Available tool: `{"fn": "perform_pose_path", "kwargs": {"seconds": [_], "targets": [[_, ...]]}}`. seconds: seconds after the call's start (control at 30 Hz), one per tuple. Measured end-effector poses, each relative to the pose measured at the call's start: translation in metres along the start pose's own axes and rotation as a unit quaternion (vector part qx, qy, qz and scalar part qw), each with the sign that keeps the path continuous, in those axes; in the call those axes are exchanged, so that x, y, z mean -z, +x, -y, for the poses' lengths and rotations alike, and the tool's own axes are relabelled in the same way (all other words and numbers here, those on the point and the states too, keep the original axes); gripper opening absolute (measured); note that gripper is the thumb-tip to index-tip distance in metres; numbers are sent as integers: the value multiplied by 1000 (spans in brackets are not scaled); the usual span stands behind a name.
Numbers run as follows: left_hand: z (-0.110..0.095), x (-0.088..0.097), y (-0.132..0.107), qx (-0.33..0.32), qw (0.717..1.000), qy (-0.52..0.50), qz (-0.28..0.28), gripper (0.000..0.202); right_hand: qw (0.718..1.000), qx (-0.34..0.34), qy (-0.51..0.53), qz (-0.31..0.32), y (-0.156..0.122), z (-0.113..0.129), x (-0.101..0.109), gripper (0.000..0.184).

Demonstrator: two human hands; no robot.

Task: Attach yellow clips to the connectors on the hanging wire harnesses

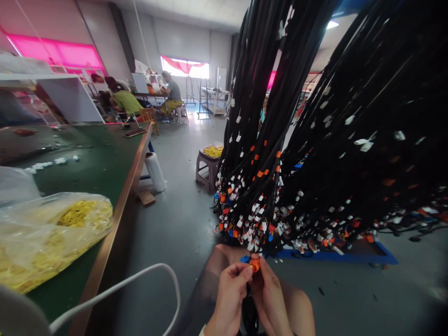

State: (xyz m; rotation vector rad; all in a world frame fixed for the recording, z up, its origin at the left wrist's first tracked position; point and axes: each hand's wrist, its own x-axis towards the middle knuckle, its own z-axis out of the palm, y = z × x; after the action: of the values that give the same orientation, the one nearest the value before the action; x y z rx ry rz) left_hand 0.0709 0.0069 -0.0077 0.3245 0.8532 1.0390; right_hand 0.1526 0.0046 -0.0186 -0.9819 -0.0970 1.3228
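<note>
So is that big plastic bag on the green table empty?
Not empty: yellow pieces show through the bag's see-through plastic. How full, I can't tell.

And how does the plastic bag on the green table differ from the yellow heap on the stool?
Place: the plastic bag lies on the green table, while the yellow heap sits on the stool.
Shape: the plastic bag is slumped and spread wide; the yellow heap is a compact mound.
Distance: the plastic bag is nearer the camera than the yellow heap.
Shared: both show yellow.
</note>
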Motion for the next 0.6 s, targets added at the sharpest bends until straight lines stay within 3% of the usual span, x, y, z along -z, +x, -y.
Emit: {"fn": "perform_pose_path", "kwargs": {"seconds": [0.4,0.6], "targets": [[3,-6,-2,4,998,-48,-33,30,998,43,-30,-24,0,-8,2,33],[5,-5,-1,2,999,-48,-24,28,997,54,-37,-38,-1,-11,0,34]]}}
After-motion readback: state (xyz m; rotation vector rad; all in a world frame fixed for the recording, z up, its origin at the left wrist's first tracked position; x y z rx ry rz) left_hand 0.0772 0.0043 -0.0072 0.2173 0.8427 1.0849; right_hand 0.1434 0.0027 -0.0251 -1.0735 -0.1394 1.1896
